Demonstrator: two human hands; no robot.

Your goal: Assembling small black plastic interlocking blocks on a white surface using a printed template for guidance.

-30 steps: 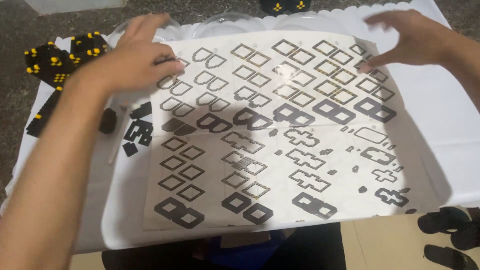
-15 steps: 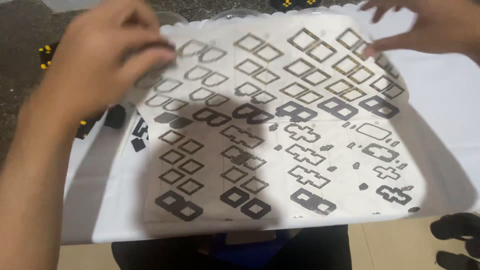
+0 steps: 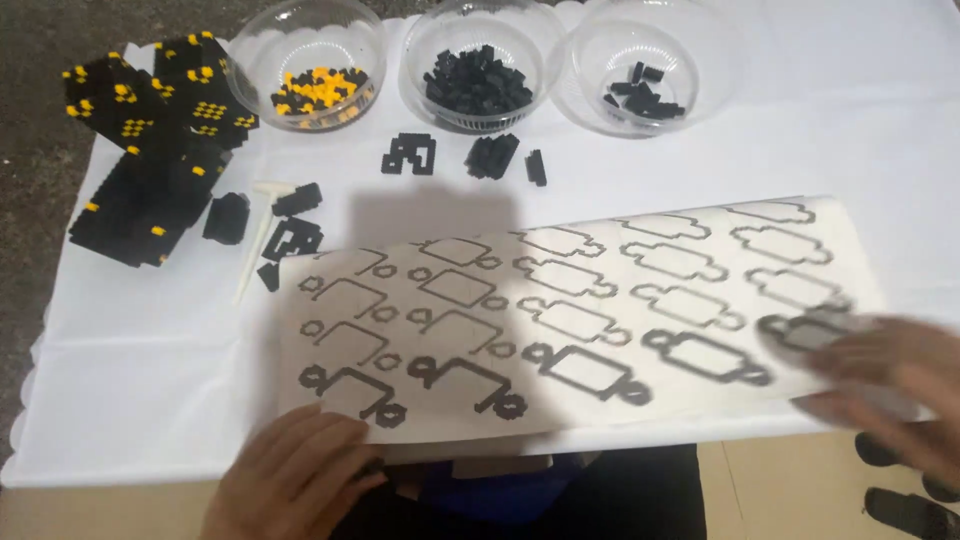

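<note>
Hands frame a printed sheet (image 3: 580, 320) covered in rows of black outline shapes, lying on the white-covered bench (image 3: 140, 400) toward its near edge. At the near left corner of the sheet, the left hand (image 3: 290, 475) curls loosely with its fingers bent against the paper's edge; whether it actually pinches the sheet I cannot tell. At the near right corner the right hand (image 3: 890, 385) is blurred, fingers spread flat on the paper. Beyond the sheet's far edge stand three clear bowls: the left bowl (image 3: 308, 60) with yellow and black bricks, the middle bowl (image 3: 480, 60) with black bricks, the right bowl (image 3: 655, 65) with a few black pieces. A black-and-yellow brick model (image 3: 150, 150) sits far left, with loose black pieces (image 3: 290, 230) beside it.
</note>
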